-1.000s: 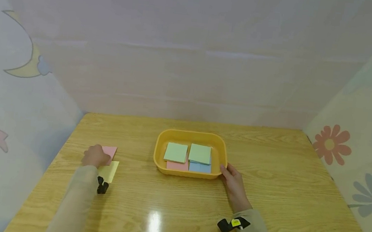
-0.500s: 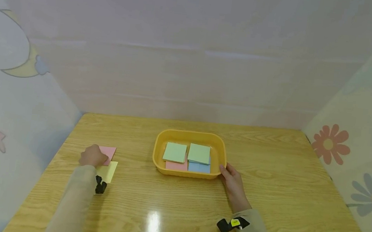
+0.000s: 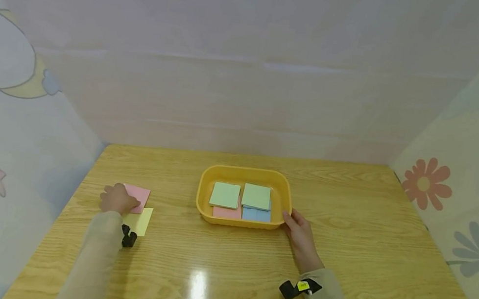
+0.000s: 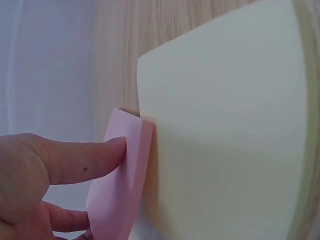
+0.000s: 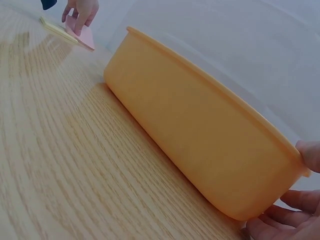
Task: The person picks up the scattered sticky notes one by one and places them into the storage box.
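My left hand [image 3: 116,198] is on a pink sticky note pad [image 3: 138,198] at the left of the table. In the left wrist view the thumb lies across the pink pad [image 4: 120,165], and other fingers touch its far side, so it is pinched and tilted. A yellow sticky note pad [image 4: 225,120] lies flat beside it, closer to me. My right hand [image 3: 301,238] grips the near right corner of a yellow plastic basket [image 3: 240,223], thumb on the rim and fingers under the outside wall. The basket stands on the table.
Inside the basket lie two light green pads [image 3: 225,195], overlapping a pink pad [image 3: 227,212] and a blue pad [image 3: 256,214]. The wooden table [image 3: 163,269] meets a pale back wall [image 3: 245,96] and patterned side walls.
My left hand has shifted slightly left, and more of the pink pad shows beside its fingers. The right hand stays on the basket, which has not moved on the table.
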A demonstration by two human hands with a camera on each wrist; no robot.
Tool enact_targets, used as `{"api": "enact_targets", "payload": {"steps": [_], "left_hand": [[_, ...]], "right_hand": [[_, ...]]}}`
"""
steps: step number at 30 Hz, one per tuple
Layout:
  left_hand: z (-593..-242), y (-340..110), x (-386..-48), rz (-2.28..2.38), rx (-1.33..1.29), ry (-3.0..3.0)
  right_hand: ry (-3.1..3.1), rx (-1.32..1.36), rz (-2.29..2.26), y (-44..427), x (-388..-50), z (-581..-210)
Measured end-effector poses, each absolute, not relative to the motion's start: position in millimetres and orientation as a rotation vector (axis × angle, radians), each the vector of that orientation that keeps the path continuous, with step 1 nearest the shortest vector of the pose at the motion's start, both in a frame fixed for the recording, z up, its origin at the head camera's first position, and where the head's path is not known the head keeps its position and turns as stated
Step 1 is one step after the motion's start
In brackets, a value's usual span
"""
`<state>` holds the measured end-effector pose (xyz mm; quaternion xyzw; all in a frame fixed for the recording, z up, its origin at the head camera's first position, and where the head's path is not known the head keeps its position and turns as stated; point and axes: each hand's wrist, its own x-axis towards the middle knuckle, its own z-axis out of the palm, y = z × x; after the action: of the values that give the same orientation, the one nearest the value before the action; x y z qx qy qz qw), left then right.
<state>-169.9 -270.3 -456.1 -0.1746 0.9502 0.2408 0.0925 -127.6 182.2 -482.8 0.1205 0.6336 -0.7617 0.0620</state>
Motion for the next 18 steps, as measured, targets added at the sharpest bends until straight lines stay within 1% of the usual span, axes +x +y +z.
{"api": "enact_targets", "payload": {"steps": [10, 18], "left_hand": [[-461.5, -270.4, -176.3, 0.784, -0.553, 2.833], [-452.4, -267.9, -172.0, 0.887, -0.533, 2.887]], "right_hand": [[1.919, 0.399, -2.277, 181.9, -127.5, -481.3], [1.921, 0.348, -2.298, 183.4, -124.4, -481.6]]}}
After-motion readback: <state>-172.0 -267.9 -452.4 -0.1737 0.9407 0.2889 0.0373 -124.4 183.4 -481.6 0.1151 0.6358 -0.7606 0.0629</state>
